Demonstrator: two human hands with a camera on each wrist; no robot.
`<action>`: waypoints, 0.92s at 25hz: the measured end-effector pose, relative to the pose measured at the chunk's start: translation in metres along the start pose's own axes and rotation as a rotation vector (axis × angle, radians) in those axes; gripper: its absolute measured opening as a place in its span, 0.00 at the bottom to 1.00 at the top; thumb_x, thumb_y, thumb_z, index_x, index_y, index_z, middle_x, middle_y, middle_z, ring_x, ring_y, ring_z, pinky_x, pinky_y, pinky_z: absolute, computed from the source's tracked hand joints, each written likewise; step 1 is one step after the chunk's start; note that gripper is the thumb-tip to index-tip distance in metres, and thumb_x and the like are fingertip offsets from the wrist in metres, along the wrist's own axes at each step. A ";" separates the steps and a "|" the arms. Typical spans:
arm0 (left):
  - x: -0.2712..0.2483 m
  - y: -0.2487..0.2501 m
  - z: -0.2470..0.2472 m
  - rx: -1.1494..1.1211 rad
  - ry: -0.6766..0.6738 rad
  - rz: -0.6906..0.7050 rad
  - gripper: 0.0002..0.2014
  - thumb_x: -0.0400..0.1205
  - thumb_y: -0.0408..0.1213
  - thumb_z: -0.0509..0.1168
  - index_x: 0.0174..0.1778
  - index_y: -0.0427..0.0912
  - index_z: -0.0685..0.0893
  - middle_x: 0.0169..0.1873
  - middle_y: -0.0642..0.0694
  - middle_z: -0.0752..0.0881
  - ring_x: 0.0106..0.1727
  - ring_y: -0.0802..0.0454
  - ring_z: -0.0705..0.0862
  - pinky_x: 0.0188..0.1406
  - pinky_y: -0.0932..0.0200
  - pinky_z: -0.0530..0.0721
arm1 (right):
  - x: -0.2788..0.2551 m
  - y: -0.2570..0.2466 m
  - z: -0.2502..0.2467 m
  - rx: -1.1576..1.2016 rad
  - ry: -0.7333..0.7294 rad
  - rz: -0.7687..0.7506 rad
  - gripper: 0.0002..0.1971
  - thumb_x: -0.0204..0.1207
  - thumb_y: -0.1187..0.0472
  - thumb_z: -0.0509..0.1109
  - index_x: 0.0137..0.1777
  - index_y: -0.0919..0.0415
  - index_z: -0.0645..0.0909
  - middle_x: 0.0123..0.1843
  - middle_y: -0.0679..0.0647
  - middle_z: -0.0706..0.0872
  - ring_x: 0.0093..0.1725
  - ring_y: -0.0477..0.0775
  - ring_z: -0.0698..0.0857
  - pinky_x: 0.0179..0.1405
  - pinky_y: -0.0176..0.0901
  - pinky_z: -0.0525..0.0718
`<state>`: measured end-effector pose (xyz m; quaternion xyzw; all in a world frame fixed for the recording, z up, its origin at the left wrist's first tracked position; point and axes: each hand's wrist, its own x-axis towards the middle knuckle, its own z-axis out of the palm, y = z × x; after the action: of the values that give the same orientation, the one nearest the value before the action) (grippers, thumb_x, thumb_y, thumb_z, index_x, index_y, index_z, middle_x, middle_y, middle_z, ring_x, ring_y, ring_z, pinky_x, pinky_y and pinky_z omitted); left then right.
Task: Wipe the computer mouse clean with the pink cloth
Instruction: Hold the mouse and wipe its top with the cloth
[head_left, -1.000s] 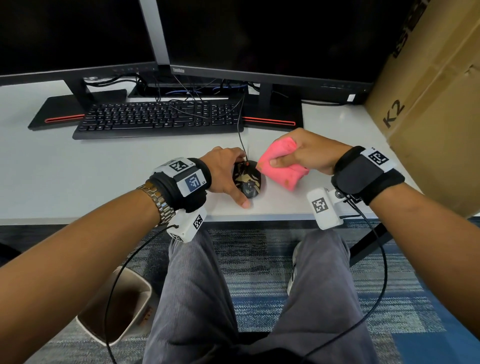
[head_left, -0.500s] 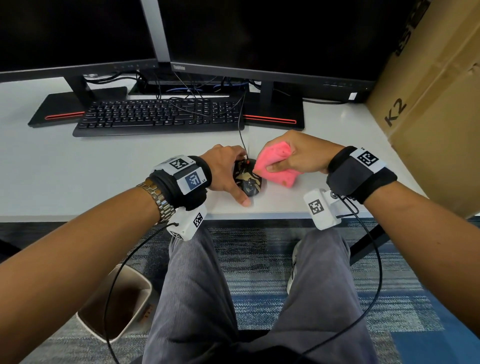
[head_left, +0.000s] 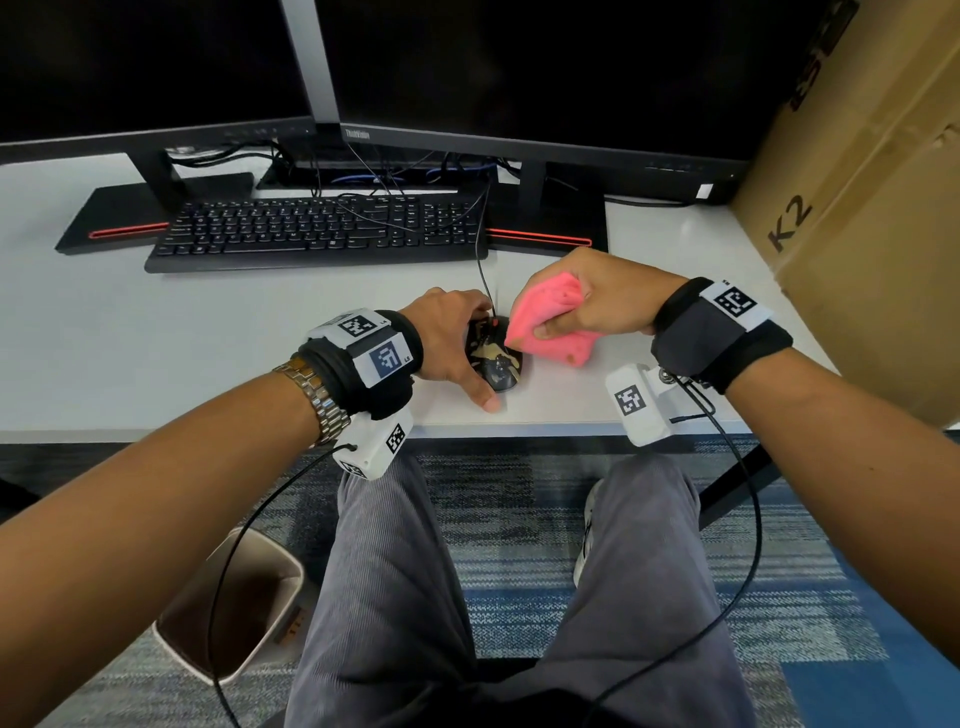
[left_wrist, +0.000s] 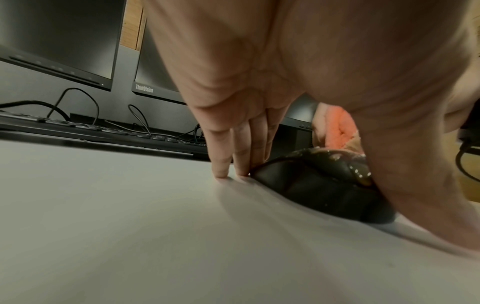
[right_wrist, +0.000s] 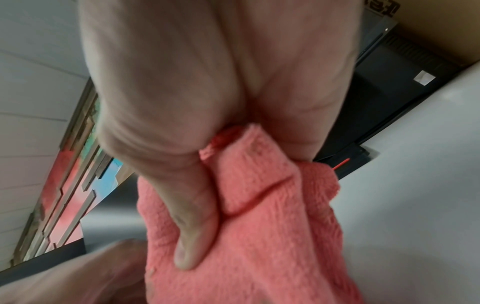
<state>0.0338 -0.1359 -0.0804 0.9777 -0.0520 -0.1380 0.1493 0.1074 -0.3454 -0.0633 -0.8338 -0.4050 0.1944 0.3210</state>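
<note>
Overall, the flat white desk surface carries every item listed, in descending size. Two black flat-screen monitors stand side by side at the rear on flat black bases with a red stripe. A large brown cardboard box, printed "K2", stands at the right end of the desk. A black full-size keyboard lies in front of the monitor bases, with thin black cables running over it. On the floor beside the person's left leg stands a beige waste bin.

The left hand rests on the desk near its front edge and grips the mouse from the left: in the left wrist view its straight fingers stand with the tips on the desk against the front left flank, while the thumb lies along the near side. The right hand is clamped on the fluffy pink cloth; in the right wrist view its thumb presses into the bunched fabric and the cloth emerges from the curled palm.

The black computer mouse with a tan camouflage pattern sits on the desk between both hands, below the keyboard's right end. One corner of the cloth touches its top right front area. Its black cord runs back toward the keyboard.
</note>
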 end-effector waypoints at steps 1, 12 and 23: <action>0.000 0.000 0.000 0.002 0.000 0.001 0.53 0.52 0.61 0.84 0.72 0.45 0.73 0.66 0.45 0.82 0.68 0.45 0.77 0.68 0.46 0.79 | 0.001 0.000 0.001 -0.002 0.001 0.008 0.13 0.73 0.69 0.79 0.58 0.63 0.90 0.53 0.56 0.94 0.55 0.57 0.91 0.59 0.56 0.88; 0.000 -0.001 0.000 -0.010 -0.002 0.006 0.55 0.54 0.59 0.85 0.76 0.44 0.70 0.69 0.45 0.81 0.70 0.44 0.77 0.69 0.48 0.78 | 0.004 -0.004 -0.006 -0.054 -0.008 0.005 0.13 0.73 0.69 0.79 0.57 0.61 0.91 0.52 0.57 0.94 0.55 0.61 0.91 0.62 0.66 0.86; 0.000 -0.001 0.001 0.001 0.000 0.007 0.57 0.54 0.60 0.84 0.77 0.44 0.69 0.70 0.45 0.80 0.71 0.45 0.76 0.71 0.47 0.77 | -0.002 -0.004 0.000 -0.191 0.085 0.061 0.14 0.66 0.58 0.86 0.47 0.63 0.90 0.45 0.56 0.93 0.47 0.58 0.91 0.51 0.60 0.89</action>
<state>0.0340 -0.1352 -0.0814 0.9776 -0.0556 -0.1376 0.1492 0.1038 -0.3451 -0.0602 -0.8800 -0.3821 0.1291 0.2508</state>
